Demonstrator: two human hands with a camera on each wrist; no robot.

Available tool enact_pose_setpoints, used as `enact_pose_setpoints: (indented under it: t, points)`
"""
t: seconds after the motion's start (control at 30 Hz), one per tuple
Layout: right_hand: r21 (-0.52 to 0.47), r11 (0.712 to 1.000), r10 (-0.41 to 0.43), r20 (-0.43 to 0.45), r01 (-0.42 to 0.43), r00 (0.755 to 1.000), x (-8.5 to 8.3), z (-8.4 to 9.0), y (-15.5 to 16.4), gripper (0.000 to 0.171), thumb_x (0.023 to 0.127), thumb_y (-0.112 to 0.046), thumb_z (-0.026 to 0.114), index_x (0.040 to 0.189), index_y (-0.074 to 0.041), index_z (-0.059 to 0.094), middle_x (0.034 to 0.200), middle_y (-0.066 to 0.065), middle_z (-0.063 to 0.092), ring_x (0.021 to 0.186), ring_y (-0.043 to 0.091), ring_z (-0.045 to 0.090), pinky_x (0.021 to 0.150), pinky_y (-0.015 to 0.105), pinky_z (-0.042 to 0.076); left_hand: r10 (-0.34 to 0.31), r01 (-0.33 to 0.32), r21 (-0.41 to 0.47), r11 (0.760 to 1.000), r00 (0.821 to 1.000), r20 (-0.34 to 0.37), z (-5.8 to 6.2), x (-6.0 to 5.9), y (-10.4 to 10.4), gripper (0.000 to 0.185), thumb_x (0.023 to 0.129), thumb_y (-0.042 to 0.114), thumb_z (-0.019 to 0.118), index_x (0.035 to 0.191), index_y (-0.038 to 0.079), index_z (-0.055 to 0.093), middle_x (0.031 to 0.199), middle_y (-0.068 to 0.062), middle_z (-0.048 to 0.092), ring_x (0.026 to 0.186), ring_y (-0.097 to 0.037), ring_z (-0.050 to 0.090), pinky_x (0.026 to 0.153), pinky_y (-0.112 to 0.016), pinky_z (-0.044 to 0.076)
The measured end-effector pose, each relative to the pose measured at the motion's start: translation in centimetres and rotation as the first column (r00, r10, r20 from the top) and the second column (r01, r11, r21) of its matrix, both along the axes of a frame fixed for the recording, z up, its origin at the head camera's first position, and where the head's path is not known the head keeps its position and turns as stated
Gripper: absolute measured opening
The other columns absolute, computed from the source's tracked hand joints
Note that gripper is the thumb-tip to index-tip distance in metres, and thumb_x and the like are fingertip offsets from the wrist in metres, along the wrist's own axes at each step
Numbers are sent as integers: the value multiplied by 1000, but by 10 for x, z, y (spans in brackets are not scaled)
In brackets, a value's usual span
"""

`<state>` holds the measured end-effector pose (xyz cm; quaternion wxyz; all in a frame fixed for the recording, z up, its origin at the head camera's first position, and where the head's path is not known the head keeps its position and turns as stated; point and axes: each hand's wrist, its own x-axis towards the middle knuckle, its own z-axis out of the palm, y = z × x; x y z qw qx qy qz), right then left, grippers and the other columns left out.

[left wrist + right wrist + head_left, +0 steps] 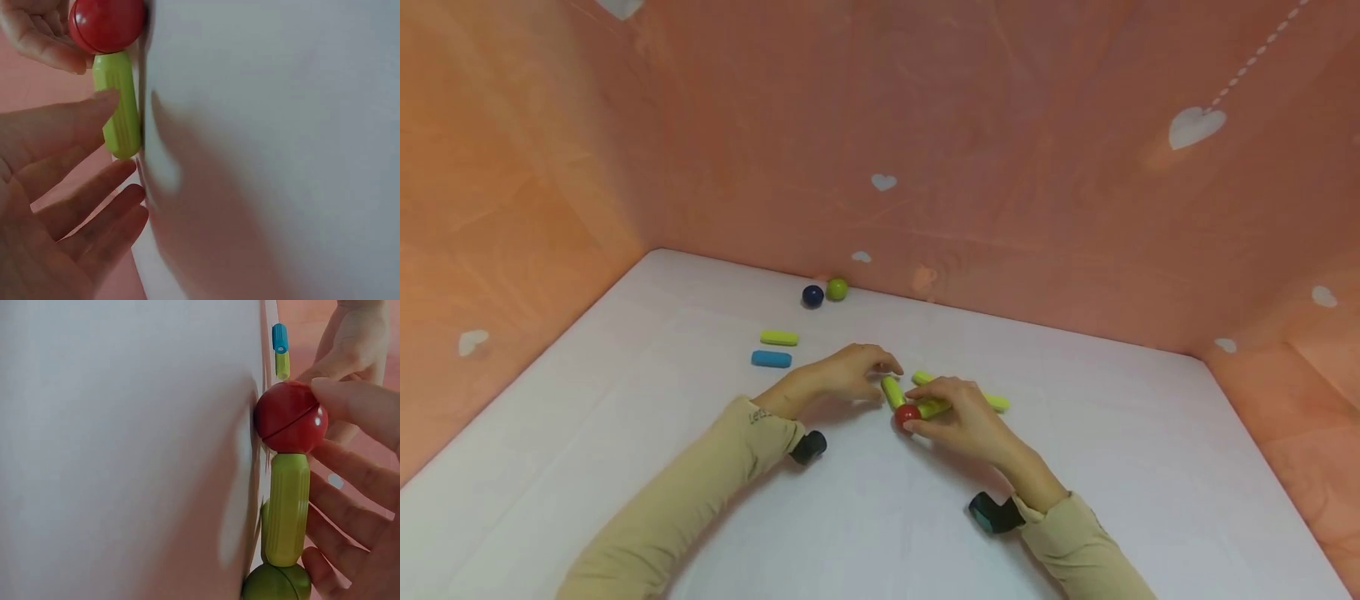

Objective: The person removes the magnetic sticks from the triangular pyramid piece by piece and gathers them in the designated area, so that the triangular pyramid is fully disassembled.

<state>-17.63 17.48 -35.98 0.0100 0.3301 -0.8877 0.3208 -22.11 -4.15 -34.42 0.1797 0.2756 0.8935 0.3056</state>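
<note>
On the white tabletop (625, 400) my right hand (934, 400) pinches a red ball (907, 414), thumb on the ball (290, 415) and fingers curled behind the green stick (287, 509) joined to it. That stick ends at a green ball (275, 584). A second green stick (892, 392) runs from the red ball toward my left hand (880, 379). The left thumb (94, 109) touches this stick (119, 106), while the other left fingers lie loosely spread and hold nothing. More green sticks (996, 402) lie partly hidden under my right hand.
A blue stick (771, 358) and a yellow-green stick (778, 337) lie left of the hands. A dark blue ball (812, 296) and a green ball (837, 289) sit by the back wall. Pink walls with white hearts (1195, 127) enclose the table on three sides.
</note>
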Motion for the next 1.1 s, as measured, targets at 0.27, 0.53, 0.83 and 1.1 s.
enact_pose_setpoints:
  t: [0.27, 0.53, 0.83, 1.1]
  points:
    - [-18, 999, 29, -37, -30, 999, 1, -1, 0, 26, 77, -19, 81, 101, -9, 74, 93, -4, 73, 91, 16, 65, 87, 40, 43, -20, 21, 30, 999, 999, -44, -4, 4, -5, 35, 83, 5, 71, 117, 3, 65, 116, -10, 64, 114, -24, 55, 103, -39, 41]
    - [-5, 1000, 17, 1, -17, 1000, 2, 0, 2, 26, 78, -18, 80, 102, -10, 74, 95, -5, 73, 94, 17, 63, 90, 44, 43, -2, 4, 30, 1000, 999, -40, -4, 6, -7, 21, 82, 9, 74, 101, 7, 65, 103, -5, 63, 100, -20, 56, 97, -37, 44]
    - [-21, 999, 49, -15, -49, 999, 0, 0, 4, 27, 80, -13, 77, 106, -7, 73, 99, -1, 73, 95, 18, 65, 89, 42, 46, 9, -8, 59, 998, 1000, -9, -6, 8, -14, 12, 82, 9, 74, 91, 9, 66, 91, -1, 63, 88, -15, 55, 86, -30, 47]
    - [-13, 999, 32, 13, -31, 999, 2, -1, 3, 29, 79, -16, 79, 107, -9, 73, 98, -3, 73, 95, 17, 64, 91, 44, 43, 3, -5, 108, 994, 1000, 16, -6, 15, -22, 13, 83, 12, 74, 96, 10, 73, 92, 0, 66, 87, -13, 55, 82, -28, 46]
